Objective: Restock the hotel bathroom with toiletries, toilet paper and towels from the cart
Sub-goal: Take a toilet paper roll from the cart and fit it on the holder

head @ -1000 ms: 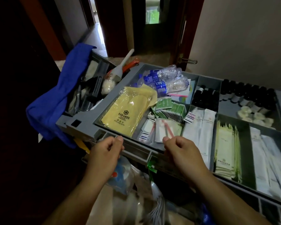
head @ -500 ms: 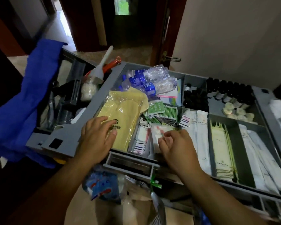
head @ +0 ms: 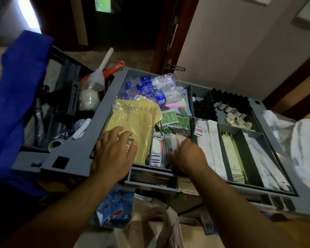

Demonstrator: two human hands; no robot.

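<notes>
My right hand (head: pixel 188 156) is down among the toiletry sachets (head: pixel 157 149) in the cart tray's (head: pixel 75 158) narrow middle compartment, where they lie lengthwise, near to far. Blur hides whether it grips one. My left hand (head: pixel 115 154) rests flat and relaxed on the yellow packets (head: pixel 132 119) just left, so the right is nearer.
</notes>
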